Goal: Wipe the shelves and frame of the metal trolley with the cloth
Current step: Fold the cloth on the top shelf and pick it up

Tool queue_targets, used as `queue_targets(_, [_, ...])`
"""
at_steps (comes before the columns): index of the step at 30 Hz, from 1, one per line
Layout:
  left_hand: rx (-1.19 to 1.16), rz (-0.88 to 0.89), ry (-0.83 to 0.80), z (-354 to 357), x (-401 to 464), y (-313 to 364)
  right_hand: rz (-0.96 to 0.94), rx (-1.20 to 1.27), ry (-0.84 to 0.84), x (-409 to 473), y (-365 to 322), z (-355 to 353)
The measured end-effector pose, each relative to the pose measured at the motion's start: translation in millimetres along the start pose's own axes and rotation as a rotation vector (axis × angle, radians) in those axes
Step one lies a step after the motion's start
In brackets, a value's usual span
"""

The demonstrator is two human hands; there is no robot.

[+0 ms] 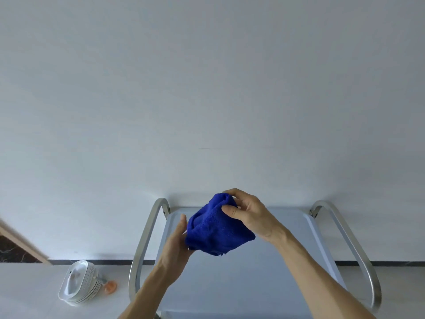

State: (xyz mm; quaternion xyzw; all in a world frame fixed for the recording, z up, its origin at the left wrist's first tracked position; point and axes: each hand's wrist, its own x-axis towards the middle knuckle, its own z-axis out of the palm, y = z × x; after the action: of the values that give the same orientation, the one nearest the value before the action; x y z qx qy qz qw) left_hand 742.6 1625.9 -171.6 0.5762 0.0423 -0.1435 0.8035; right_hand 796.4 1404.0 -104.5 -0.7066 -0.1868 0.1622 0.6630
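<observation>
**Bunching the cloth above the top shelf**

I am holding the blue cloth [217, 226] in the air over the top shelf [287, 261] of the metal trolley [354, 245], not yet touching it. My right hand [249, 215] is pinching the upper folds between thumb and fingers; my left hand [178, 240] is lying fairly flat against the cloth's lower left side, supporting rather than gripping.

I am judging the risks from here. The cloth is hanging in a loose wad, so a corner could be trailing and dragging dirt back over the shelf, or the wad could be slipping free if my pinch eases. Wiping near the left side rail [143, 245] with too wide a sweep, I could be knocking my knuckles on the tube or nudging the trolley toward the stack of white plates [78, 284] and the small orange object [110, 285] on the floor just beside it.

The shelf is lying bare, with a raised lip at its far edge and curved rails on both sides. The wall [207, 88] is standing close behind, limiting forward reach.
</observation>
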Motion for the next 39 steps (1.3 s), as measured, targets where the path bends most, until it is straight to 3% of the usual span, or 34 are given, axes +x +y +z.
queue_targets(3, [0.11,0.074,-0.142,0.9,3.6,21.1,-0.008,-0.028,-0.12,9.9,-13.5,-0.4])
queue_targets(9, [0.048,-0.032,-0.201,-4.6,14.3,49.9,0.03,0.077,-0.231,28.5,-12.9,0.9])
queue_targets(13, [0.11,-0.072,-0.142,-22.6,13.8,62.5,0.045,0.21,-0.178,34.5,11.7,1.3])
queue_targets(20, [0.273,0.017,-0.114,-18.4,9.1,83.1,0.12,0.295,0.025,34.9,56.9,46.3])
queue_targets(26, [0.198,-0.008,-0.046,-32.4,8.0,103.0,0.363,0.347,-0.036,28.2,87.1,101.2])
queue_targets(29, [0.149,-0.019,-0.042,-50.4,1.9,111.7,0.301,0.387,-0.127,15.3,112.7,107.0])
queue_targets(32, [0.118,-0.014,-0.049,-76.3,-8.5,117.6,0.354,0.255,-0.172,10.1,115.7,110.4])
queue_targets(39, [0.38,0.019,-0.018,-170.1,-48.0,114.8,0.297,0.236,0.062,11.7,128.7,99.5])
